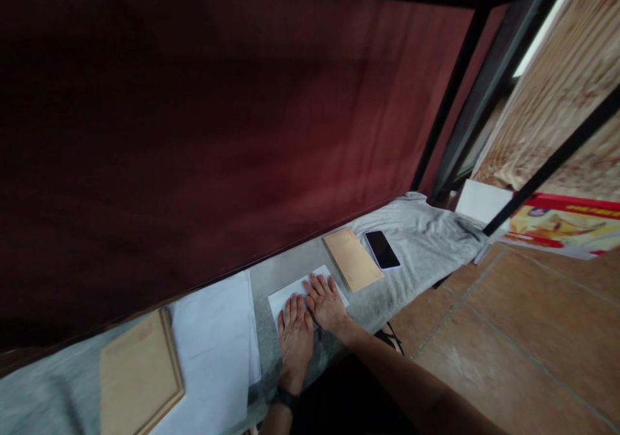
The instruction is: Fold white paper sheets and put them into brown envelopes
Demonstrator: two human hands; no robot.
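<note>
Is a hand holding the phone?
No, the phone lies on the cloth; the left hand and right hand lie flat on the paper.

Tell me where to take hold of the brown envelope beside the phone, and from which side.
Probably its near short end, approached from the person's side. The brown envelope lies flat on the grey cloth, so lift that edge, then pinch. The phone crowds its right long side; the near end looks free. The right hand is nearest.
</note>
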